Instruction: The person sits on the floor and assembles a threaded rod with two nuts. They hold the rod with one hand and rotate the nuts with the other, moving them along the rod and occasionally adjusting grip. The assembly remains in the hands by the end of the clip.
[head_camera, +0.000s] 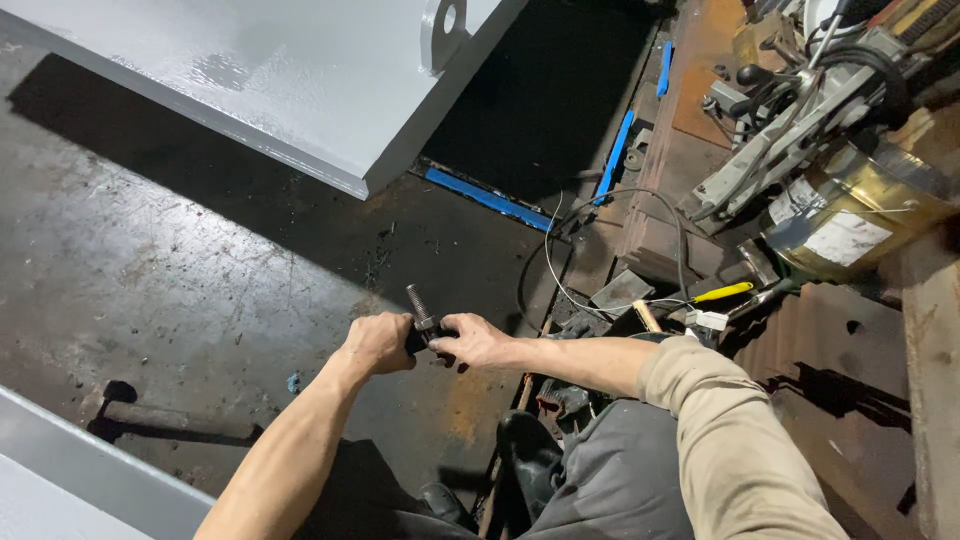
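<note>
A threaded bolt (418, 304) sticks up at a tilt between the two hands, its lower end hidden in their grip. The left hand (380, 343) is closed in a fist around the dark part at its base, and the right hand (478, 340) grips the same part from the other side, fingers curled. Below them lies a dark, stained floor (180, 270). One grey painted steel plate (300, 80) lies beyond. To the right, two blue strips (612, 157) and one yellow-handled tool (722, 292) lie among clutter.
</note>
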